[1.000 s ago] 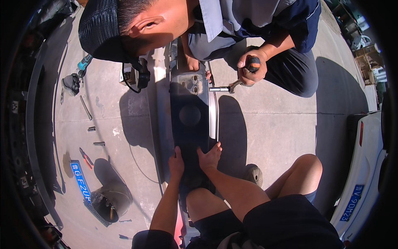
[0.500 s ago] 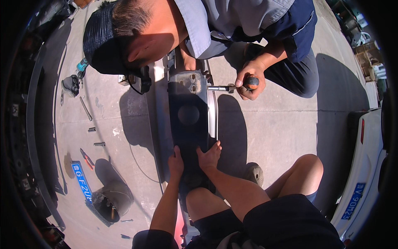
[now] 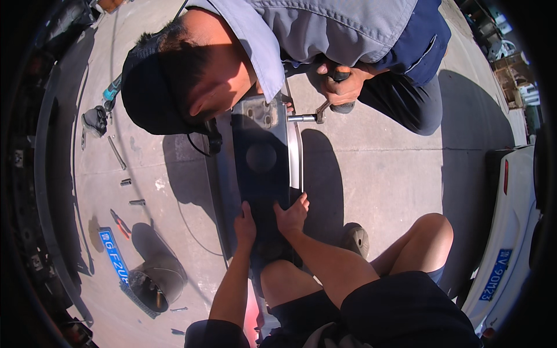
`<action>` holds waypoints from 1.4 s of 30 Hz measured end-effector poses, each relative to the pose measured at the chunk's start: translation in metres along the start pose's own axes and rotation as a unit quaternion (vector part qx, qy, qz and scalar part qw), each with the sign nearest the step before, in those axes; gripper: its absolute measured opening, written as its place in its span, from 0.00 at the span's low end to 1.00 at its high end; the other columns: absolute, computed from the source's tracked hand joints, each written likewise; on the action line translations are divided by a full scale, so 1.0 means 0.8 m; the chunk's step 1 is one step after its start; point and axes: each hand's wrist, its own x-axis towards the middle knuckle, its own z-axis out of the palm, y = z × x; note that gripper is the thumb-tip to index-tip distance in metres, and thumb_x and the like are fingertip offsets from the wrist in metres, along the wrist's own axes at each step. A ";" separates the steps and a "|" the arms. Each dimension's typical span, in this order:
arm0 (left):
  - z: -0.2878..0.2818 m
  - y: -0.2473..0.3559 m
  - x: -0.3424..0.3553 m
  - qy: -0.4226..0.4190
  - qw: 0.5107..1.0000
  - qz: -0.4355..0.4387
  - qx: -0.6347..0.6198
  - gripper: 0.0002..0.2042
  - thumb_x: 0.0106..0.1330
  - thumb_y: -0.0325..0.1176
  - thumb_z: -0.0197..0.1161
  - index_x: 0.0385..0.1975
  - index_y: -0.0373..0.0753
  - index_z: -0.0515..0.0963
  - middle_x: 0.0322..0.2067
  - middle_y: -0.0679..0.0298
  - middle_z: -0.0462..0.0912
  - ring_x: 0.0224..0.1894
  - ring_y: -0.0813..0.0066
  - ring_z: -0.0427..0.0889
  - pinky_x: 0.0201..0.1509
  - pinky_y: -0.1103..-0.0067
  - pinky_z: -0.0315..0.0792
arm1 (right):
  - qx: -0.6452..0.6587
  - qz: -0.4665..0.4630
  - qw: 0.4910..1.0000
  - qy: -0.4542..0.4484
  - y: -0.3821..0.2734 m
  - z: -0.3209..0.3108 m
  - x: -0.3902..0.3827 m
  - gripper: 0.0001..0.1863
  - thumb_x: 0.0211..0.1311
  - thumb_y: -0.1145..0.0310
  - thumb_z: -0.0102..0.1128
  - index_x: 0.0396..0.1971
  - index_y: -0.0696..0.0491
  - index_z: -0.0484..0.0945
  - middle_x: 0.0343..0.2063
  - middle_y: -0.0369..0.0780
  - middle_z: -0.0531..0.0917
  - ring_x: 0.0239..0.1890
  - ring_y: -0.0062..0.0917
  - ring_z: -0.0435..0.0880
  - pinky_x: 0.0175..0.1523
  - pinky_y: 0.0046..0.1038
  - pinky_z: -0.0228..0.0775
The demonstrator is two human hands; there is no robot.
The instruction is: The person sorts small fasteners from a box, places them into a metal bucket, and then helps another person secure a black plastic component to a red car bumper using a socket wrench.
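Observation:
A long dark metal beam [image 3: 259, 181] runs away from my knees, with a round mark in its middle and a worn, sunlit far end. My left hand [image 3: 245, 225] grips its left edge, thumb up along the side. Opposite it, my right hand [image 3: 292, 216] holds the right edge, thumb on the top face and fingers wrapped over the side. At the far end a co-worker's hand [image 3: 343, 90] grasps an orange-and-black handled ratchet wrench [image 3: 320, 111]. Its silver socket extension [image 3: 300, 118] meets the beam's right side. The co-worker's other hand is hidden.
The co-worker's capped head [image 3: 168, 87] leans over the beam's far left. On the concrete at left lie red-handled pliers [image 3: 120, 225], several sockets and bars, a blue licence plate [image 3: 113, 252] and a metal bucket [image 3: 156, 287]. A white car [image 3: 510, 232] stands at right.
The co-worker's head has come lower and nearer. Their wrench hand has swung away from me and slightly left, turning the ratchet handle. My hands keep their hold on the beam.

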 end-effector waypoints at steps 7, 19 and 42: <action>0.002 0.000 0.000 0.004 1.000 0.016 -0.010 0.40 0.72 0.64 0.40 0.39 0.24 0.81 0.34 0.32 0.80 0.45 0.34 0.79 0.49 0.58 0.71 | -0.009 0.003 1.000 0.002 0.002 0.003 0.001 0.56 0.50 0.50 0.73 0.67 0.70 0.50 0.55 0.59 0.67 0.60 0.53 0.68 0.64 0.42 0.64; -0.009 0.013 -0.010 0.047 0.998 0.042 0.021 0.36 0.73 0.61 0.43 0.41 0.25 0.80 0.37 0.33 0.80 0.46 0.35 0.79 0.48 0.57 0.72 | -0.016 -0.016 1.000 0.003 0.012 0.018 0.001 0.61 0.47 0.47 0.74 0.67 0.71 0.48 0.55 0.58 0.67 0.56 0.51 0.70 0.61 0.43 0.66; 0.032 0.498 -0.046 -0.400 0.900 -0.024 -0.173 0.46 0.56 0.78 0.52 0.54 0.35 0.72 0.48 0.49 0.81 0.49 0.55 0.83 0.49 0.67 0.79 | 0.362 0.148 0.666 -0.635 -0.152 -0.229 0.339 0.22 0.72 0.50 0.48 0.29 0.53 0.79 0.27 0.38 0.83 0.21 0.23 0.81 0.37 0.28 0.81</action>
